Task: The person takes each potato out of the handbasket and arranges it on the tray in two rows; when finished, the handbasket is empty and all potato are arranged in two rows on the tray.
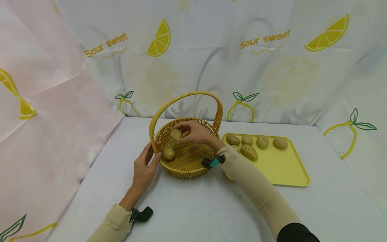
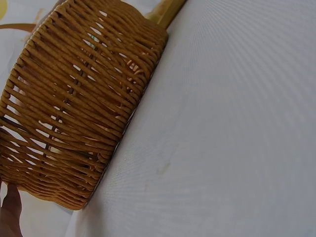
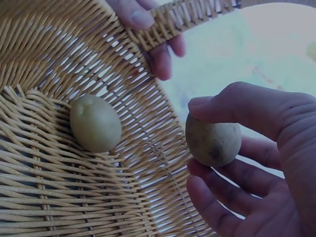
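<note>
A yellow-brown wicker basket (image 1: 193, 158) with a tall arched handle stands on the white table. My left hand (image 1: 145, 168) grips its left rim at the foot of the handle; the right wrist view shows those fingers (image 3: 162, 61) on both sides of the weave. Between thumb and fingers, my right hand (image 1: 196, 131) holds a small round potato (image 3: 215, 142) over the basket's inside. Another potato (image 1: 168, 154) lies in the basket, near its left wall. In the left wrist view, the basket's outer side (image 2: 84, 94) fills the upper left.
Right of the basket is a yellow tray (image 1: 284, 168) with several potatoes towards its back and left, among them a long one (image 1: 249, 152). My right forearm passes over the tray's left side. A lemon-print cloth (image 1: 199, 60) hangs behind the table.
</note>
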{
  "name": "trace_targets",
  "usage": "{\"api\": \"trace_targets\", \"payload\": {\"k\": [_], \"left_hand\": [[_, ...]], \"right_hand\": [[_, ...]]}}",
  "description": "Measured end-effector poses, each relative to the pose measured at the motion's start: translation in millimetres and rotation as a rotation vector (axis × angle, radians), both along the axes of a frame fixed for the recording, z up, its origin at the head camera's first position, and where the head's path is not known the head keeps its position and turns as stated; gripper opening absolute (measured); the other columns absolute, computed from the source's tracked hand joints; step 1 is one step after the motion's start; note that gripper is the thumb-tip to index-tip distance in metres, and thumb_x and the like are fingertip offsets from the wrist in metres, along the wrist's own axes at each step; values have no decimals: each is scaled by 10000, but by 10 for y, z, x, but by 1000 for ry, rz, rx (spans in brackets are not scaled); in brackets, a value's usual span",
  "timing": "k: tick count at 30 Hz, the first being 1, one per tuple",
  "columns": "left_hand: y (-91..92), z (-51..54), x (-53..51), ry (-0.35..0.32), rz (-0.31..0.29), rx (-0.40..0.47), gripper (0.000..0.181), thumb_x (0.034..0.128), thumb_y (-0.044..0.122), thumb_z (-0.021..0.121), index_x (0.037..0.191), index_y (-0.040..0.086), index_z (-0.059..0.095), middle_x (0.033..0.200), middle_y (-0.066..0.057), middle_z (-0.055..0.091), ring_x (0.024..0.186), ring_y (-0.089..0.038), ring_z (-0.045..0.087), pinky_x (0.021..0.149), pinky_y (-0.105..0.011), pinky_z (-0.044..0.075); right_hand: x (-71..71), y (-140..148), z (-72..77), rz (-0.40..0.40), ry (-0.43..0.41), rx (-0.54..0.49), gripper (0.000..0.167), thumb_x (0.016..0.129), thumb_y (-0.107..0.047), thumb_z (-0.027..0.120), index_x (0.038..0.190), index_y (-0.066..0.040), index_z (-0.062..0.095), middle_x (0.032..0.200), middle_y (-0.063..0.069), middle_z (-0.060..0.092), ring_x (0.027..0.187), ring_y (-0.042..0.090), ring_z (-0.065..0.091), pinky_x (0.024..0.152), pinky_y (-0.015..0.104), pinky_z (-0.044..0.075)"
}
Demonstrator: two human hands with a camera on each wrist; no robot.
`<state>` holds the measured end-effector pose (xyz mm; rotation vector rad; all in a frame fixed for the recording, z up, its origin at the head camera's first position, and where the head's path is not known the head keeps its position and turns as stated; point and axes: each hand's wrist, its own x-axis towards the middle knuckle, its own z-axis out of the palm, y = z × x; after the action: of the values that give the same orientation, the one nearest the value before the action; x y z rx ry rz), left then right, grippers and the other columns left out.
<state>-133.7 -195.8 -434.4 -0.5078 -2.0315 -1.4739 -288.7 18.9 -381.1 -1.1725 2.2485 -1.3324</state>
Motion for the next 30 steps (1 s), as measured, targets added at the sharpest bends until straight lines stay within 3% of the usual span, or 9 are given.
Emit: {"api": "trace_targets", "payload": {"k": [12, 21, 30], "left_hand": [[0, -3, 0, 11, 1, -3, 505, 975, -179, 593, 1460, -157, 453, 1355, -352, 574, 1343, -537, 471, 1145, -322, 405], [-4, -7, -13, 14, -5, 0, 496, 977, -179, 588, 1453, -170, 449, 1358, -356, 569, 1352, -533, 464, 1150, -336, 400], [-6, -2, -3, 3, -12, 7, 485, 979, -181, 583, 1442, -197, 439, 1365, -353, 566, 1364, -520, 460, 1152, -339, 397]], "right_hand": [[94, 247, 29, -89, -32, -66, 566, 854, -83, 869, 1367, 9, 648, 1260, 51, 663, 1116, 214, 641, 917, 363, 586], [169, 393, 36, -116, 4, -100, 536, 857, -111, 868, 1349, -24, 673, 1246, 33, 674, 1135, 219, 627, 984, 506, 538], [270, 520, 48, -163, -26, -135, 567, 836, -63, 871, 1358, 4, 661, 1291, 102, 659, 1144, 275, 634, 979, 511, 543]]}}
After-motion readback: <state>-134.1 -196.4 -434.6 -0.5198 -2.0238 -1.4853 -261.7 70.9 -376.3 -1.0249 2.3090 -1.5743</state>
